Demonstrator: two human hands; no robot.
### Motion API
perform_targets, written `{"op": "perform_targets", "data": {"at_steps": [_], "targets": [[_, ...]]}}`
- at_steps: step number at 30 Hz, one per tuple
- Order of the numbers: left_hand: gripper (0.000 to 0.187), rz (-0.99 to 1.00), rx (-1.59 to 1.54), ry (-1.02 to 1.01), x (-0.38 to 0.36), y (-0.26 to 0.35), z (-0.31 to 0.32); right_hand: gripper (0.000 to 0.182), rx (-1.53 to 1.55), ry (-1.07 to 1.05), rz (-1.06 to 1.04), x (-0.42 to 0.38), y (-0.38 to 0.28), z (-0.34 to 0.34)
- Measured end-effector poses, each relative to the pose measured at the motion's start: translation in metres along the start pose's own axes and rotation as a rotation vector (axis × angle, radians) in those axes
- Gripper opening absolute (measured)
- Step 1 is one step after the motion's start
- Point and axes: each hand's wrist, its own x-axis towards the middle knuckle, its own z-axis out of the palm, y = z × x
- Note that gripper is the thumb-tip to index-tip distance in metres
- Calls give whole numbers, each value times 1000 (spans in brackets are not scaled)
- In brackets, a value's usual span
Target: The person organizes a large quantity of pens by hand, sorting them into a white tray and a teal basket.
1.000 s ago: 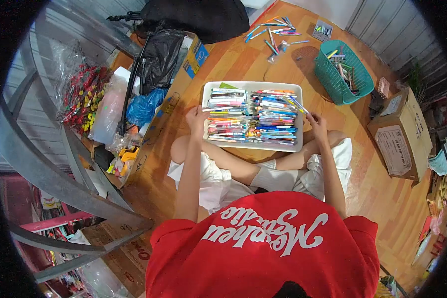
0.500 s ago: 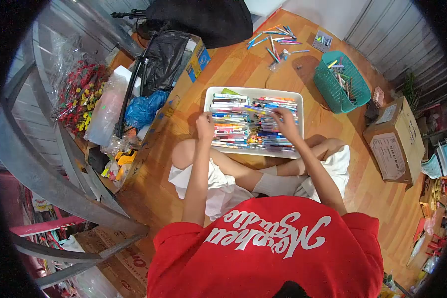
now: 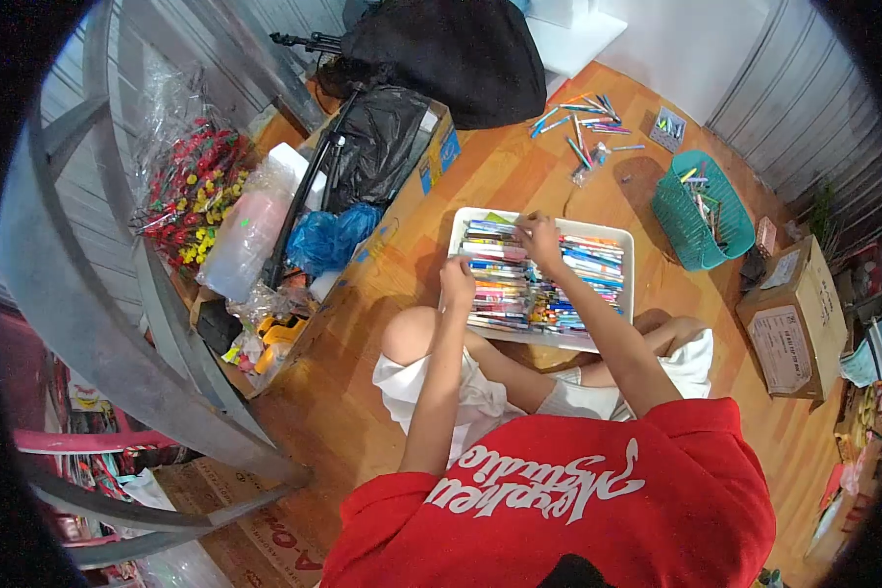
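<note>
left hand (image 3: 458, 282) at left edge of tray (image 3: 628, 274) | right hand (image 3: 537, 239) over tray's pens (image 3: 603, 259) | each hand's grip: cannot tell

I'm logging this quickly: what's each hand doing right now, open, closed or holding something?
Left hand: fingers curled at the white tray, left side; any grip unclear.
Right hand: over the pens; whether it holds one cannot be told.
</note>
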Motion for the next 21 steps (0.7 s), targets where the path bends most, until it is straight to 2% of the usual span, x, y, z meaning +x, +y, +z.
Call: {"op": "perform_targets", "data": {"at_steps": [2,6,8,9,10,12,14,15,18,20,21], "targets": [[23,-68,-22,82,3,7,0,15,-56,-27,-27,2,4,-11],[26,9,-31,210,8,18,-3,18,-97,-54,-75,13,15,-5],[24,-54,14,235,5,22,-7,20,-161,-77,-98,16,15,7],[24,-81,44,264,4,22,-5,23,-153,-156,-73,16,12,8],[23,-107,74,289,3,23,-5,24,-142,-96,-108,14,8,7],[23,-243,111,53,1,23,-11,28,-153,3,-160,14,2,1],[25,-378,153,-184,0,25,-19,31,-139,16,-190,22,3,-21],[23,-359,177,-177,0,23,-18,33,-132,21,-206,29,8,-29],[21,-323,231,-155,0,22,-15,32,113,144,-124,63,83,-28],[20,-324,241,-143,1,28,-14,26,101,348,-131,89,134,-31],[22,-302,292,-94,2,24,-7,25,109,317,-35,98,144,-42]]}}
